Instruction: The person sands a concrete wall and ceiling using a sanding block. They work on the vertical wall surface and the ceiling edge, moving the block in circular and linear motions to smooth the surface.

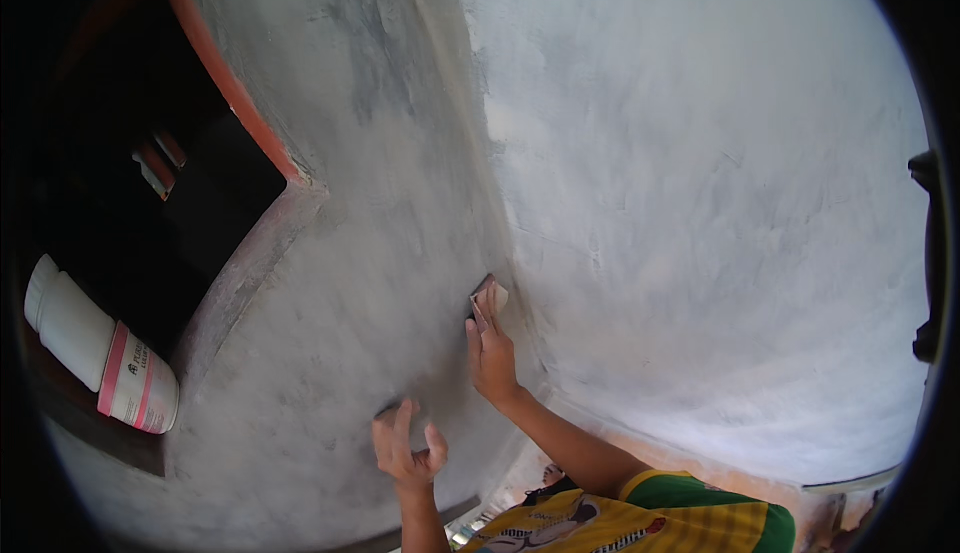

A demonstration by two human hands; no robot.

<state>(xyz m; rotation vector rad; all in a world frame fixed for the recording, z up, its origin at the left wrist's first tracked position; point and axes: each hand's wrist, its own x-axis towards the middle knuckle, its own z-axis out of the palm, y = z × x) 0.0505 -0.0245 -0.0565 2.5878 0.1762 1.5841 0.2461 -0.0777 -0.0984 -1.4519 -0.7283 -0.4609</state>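
Observation:
My right hand (493, 361) presses a small folded sheet, which looks like sandpaper (489, 298), against the grey plastered wall (375, 275), close to an inside corner. Lower and to the left, my left hand (407, 444) is at the same wall, its fingers spread and slightly bent; no object shows in it. A dark patch, perhaps a shadow, lies by its fingertips. On the right, past the corner, is a paler wall (697, 215) with a smeared, uneven coat.
A dark window opening with a red-orange frame edge (232, 95) lies at the left. White plastic containers (139, 384), one bearing a pink-banded label, rest on its sill (240, 283). A dark ledge edge (457, 509) and part of a foot (553, 473) show low down.

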